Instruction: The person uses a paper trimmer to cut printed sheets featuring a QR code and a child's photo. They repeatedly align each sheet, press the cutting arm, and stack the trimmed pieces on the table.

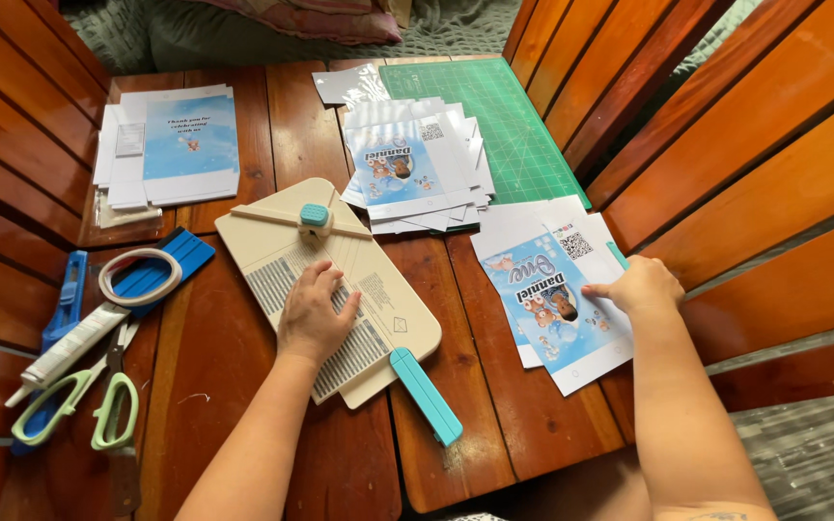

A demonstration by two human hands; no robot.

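The left hand [313, 314] lies flat and released, palm down, on the cream plastic scoring board [335, 280], which sits at an angle in the middle of the slatted reddish-brown wooden tabletop [243, 386]; a small teal slider [315, 215] rides on the board's guide bar beyond the fingers, and a teal plastic folding tool [425, 395] rests against the board's near corner. The right hand [641, 287] is curled on the right edge of a small stack of printed blue-and-white paper sheets [552, 309], fingertips pinching or pressing the top sheet; I cannot tell which. A larger pile of the same printed sheets [417, 164] lies further back, partly over a green cutting mat [504, 116]. At the far left corner is another stack of white and pale-blue printed cards [171, 140]. Near the left edge lie green-handled scissors [98, 410], a white glue tube [74, 347], a roll of clear tape [139, 275] and a blue utility knife [68, 299].
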